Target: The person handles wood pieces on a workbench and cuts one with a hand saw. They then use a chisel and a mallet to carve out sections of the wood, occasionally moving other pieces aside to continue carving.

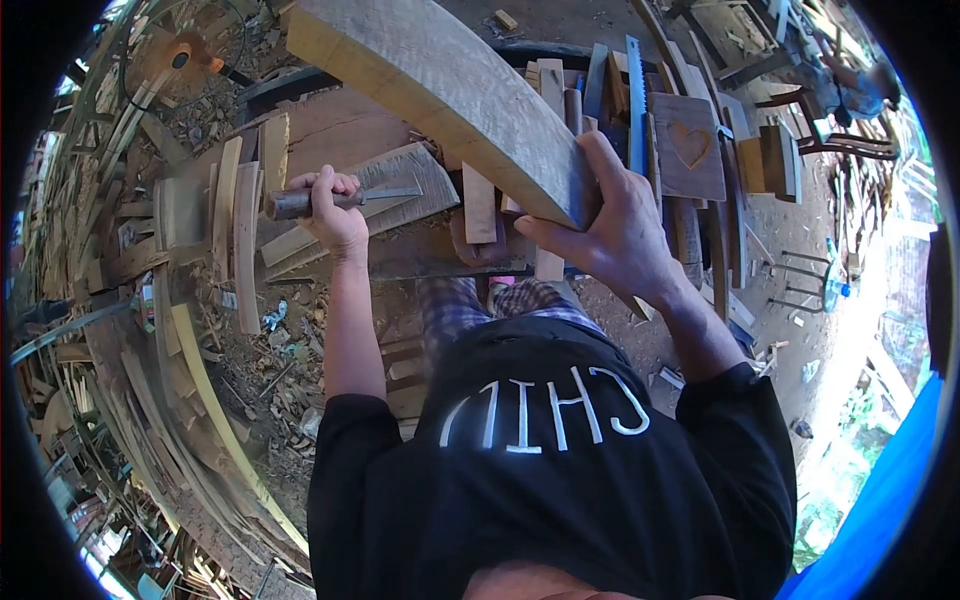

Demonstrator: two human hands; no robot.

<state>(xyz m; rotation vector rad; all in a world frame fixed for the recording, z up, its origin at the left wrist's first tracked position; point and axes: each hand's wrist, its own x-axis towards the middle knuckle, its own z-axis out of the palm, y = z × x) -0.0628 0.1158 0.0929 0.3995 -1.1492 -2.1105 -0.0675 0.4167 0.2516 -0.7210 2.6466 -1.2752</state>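
Note:
My left hand point(335, 210) is closed around the wooden handle of a chisel point(392, 193), its metal blade pointing right over the workbench. Beneath the blade lies a flat grey-brown board point(420, 175) set at a slant. In my right hand point(630, 225) is the near end of a thick wooden beam point(440, 80), gripped between thumb and fingers. The beam is raised above the bench and runs up and left, past the top edge of the view. The chisel blade and the beam are apart.
On the workbench point(330, 120), right of centre, are a handsaw point(636, 100), a board with a heart cutout point(690, 147) and several wood blocks. Curved wood strips point(245, 240) stand at left. An orange-topped fan point(190, 55) is at upper left. A person point(865, 90) is at far right.

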